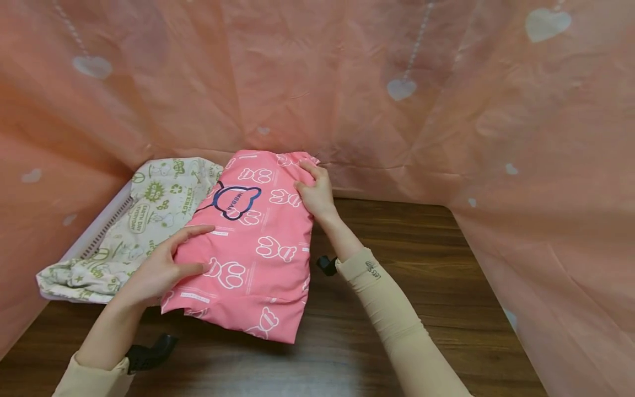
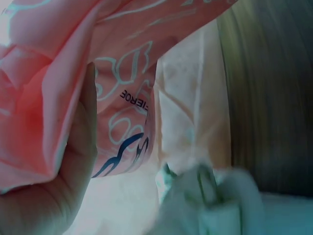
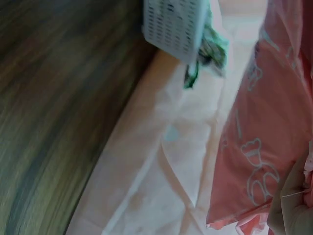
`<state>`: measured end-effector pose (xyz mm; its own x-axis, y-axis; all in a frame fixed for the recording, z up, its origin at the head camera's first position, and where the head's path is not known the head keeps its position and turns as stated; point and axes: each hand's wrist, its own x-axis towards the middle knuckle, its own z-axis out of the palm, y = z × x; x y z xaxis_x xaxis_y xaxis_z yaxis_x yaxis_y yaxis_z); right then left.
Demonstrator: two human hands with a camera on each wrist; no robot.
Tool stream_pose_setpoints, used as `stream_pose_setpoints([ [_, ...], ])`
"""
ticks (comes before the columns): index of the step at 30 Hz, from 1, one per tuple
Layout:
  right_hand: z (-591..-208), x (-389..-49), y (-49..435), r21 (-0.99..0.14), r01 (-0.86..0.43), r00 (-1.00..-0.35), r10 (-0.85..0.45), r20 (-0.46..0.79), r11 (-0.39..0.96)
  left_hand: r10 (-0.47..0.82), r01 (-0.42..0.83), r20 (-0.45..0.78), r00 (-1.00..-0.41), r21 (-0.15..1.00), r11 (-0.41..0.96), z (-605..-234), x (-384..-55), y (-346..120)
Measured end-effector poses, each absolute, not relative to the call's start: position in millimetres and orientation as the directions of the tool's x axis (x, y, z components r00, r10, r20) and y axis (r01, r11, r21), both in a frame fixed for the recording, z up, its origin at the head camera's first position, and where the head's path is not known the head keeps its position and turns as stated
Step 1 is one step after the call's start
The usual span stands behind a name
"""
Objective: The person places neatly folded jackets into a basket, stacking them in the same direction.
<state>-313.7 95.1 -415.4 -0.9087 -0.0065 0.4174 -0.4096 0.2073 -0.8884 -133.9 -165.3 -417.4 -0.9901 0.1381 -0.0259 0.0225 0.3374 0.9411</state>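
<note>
A pink plastic mailing bag [image 1: 258, 237], printed with white bears and one dark blue bear, is held tilted between both hands. At its left edge my left hand [image 1: 159, 270] grips it, thumb and a finger showing on the upper face. My right hand [image 1: 317, 193] holds the far right edge, near a gathered corner. The left wrist view has the bag's folded pink plastic [image 2: 63, 98] against the hand [image 2: 73, 166]. In the right wrist view the bag [image 3: 264, 132] hangs beside the partly visible hand [image 3: 291, 205]. Fingers under the bag are hidden.
A white slotted basket [image 1: 106, 220] stands at the left, holding a white bag with green print [image 1: 163, 198]; the pink bag overlaps its right side. Dark wooden tabletop [image 1: 412, 259] lies beneath. Pink curtain [image 1: 347, 110] with hearts surrounds the back and sides.
</note>
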Motion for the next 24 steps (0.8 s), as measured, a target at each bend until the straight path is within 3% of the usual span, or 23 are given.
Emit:
stream_pose_setpoints([
  [16,-421.2,-317.6,35.2,-0.881,-0.440,-0.896,-0.012,0.445,0.176,0.161,0.077,0.002,-0.987,0.882,0.465,-416.6,-136.2,-233.1],
  [24,-416.4,-318.7,1.8,-0.895,-0.423,-0.905,-0.031,0.424,0.142,0.222,0.127,0.044,-0.974,0.918,0.375,-418.5,-138.1,-273.6],
])
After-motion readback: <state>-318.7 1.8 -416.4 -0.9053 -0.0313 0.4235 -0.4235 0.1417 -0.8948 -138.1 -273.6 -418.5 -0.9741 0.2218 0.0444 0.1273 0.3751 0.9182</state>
